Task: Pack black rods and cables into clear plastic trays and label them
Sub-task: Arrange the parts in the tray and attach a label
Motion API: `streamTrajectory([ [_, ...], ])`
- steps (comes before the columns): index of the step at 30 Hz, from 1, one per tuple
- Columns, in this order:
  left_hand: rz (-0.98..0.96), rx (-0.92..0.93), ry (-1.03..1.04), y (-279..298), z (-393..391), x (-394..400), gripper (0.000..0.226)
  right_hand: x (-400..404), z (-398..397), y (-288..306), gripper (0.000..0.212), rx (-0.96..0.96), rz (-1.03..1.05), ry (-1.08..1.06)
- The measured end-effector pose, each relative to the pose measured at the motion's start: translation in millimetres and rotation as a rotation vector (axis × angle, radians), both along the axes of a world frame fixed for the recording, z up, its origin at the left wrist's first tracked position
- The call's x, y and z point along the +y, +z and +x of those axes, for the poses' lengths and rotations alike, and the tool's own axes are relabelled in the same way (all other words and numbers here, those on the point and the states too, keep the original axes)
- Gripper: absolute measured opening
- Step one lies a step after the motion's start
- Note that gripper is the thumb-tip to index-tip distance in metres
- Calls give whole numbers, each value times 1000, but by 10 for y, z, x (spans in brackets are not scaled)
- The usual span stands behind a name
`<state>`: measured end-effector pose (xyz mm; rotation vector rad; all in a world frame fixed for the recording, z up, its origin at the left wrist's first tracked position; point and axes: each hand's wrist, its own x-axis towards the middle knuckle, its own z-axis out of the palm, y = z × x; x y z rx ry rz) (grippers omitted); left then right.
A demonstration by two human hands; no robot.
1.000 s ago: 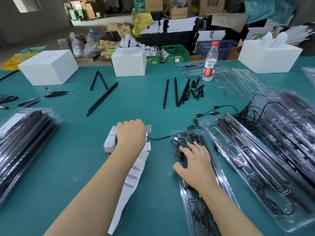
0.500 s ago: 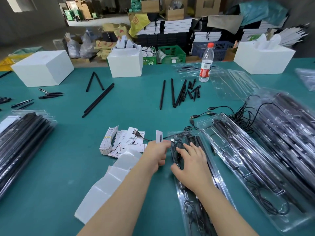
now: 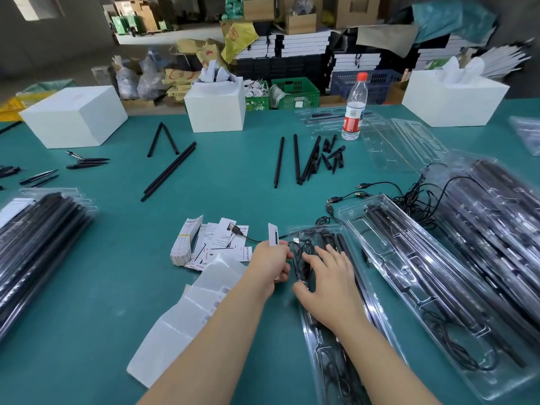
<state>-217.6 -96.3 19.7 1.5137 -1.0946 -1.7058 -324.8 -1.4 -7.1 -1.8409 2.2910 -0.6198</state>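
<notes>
The left hand [image 3: 270, 263] pinches a small white label [image 3: 273, 234] between curled fingers, holding it upright just left of the near clear plastic tray [image 3: 377, 314] on the green tabletop [image 3: 117, 276]. The right hand [image 3: 328, 283] lies flat on that tray with its fingers spread and straight, pressing down on the coiled black cable [image 3: 302, 258] and the black rods [image 3: 344, 247] packed in its far end. One lead of the cable runs left out of the tray, passing behind the label to a plug that rests on a scatter of printed cards [image 3: 222, 244]. Just left of the cards stands a banded stack of folded leaflets [image 3: 185, 244], and nearer the person a long white strip of label backing [image 3: 181, 320] with a few barcodes along its edge lies partly under the left forearm. To the right of the near tray sits a second filled tray [image 3: 438, 290], tilted the same way, with a tangle of loose cables [image 3: 415, 194] at its far end, and beyond that a blurred pile of packed trays [image 3: 496, 217]. Another pile of packed trays [image 3: 38, 238] lies at the left edge. Loose black rods [image 3: 295, 159] lie farther back in the middle, beside a water bottle [image 3: 354, 108] standing upright, with white boxes [image 3: 74, 115] along the far side
</notes>
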Motion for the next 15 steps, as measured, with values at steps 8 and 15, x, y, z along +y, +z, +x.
streamTrajectory([
  [8, 31, -62, -43, 87, 18, -62, 20, -8, 1, -13, 66, -4, -19, -5],
  [15, 173, -91, -157, 195, 81, -140, 18, -14, 7, -21, 66, -2, -15, -6],
])
